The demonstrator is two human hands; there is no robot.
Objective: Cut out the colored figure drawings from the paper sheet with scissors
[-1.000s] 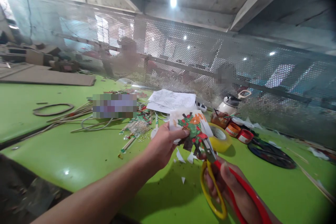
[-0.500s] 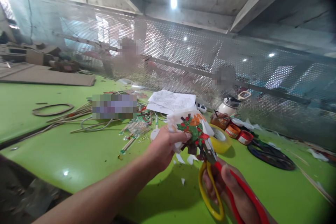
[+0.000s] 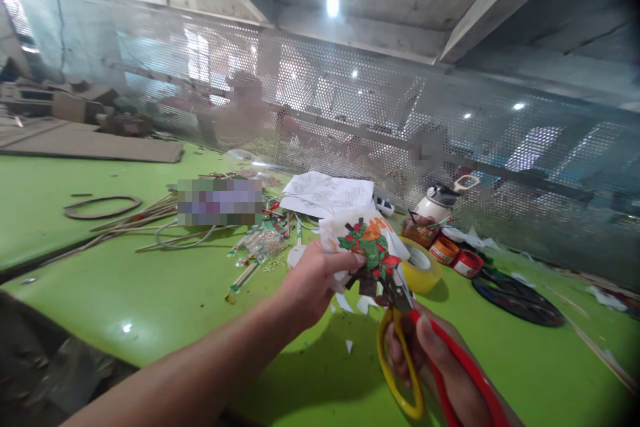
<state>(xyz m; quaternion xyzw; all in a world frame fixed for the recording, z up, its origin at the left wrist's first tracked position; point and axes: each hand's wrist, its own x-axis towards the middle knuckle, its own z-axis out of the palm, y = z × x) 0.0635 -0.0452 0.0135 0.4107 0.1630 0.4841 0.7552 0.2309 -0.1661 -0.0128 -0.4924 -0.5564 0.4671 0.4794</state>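
Note:
Pinched between the thumb and fingers of my left hand (image 3: 320, 277) is a piece of white paper (image 3: 331, 230) with a painted pattern of green leaves, red flowers and an orange shape. My right hand (image 3: 440, 360) grips a pair of scissors (image 3: 401, 347) with one yellow and one red handle loop. The blades meet the lower right edge of the painted paper. Small white paper scraps (image 3: 349, 346) lie on the green table (image 3: 165, 307) beneath both hands.
Behind the paper stands a roll of yellow tape (image 3: 425, 270). Paint jars (image 3: 444, 250) and a black palette (image 3: 517, 297) sit to the right. A printed white sheet (image 3: 327, 193), thin sticks (image 3: 115, 221) and cardboard (image 3: 90, 141) lie farther back. A perforated screen (image 3: 350, 100) borders the table.
The scissor blades stand slightly closer together at the paper's edge, and the yellow loop has shifted a little left. My left hand keeps its hold on the painted paper.

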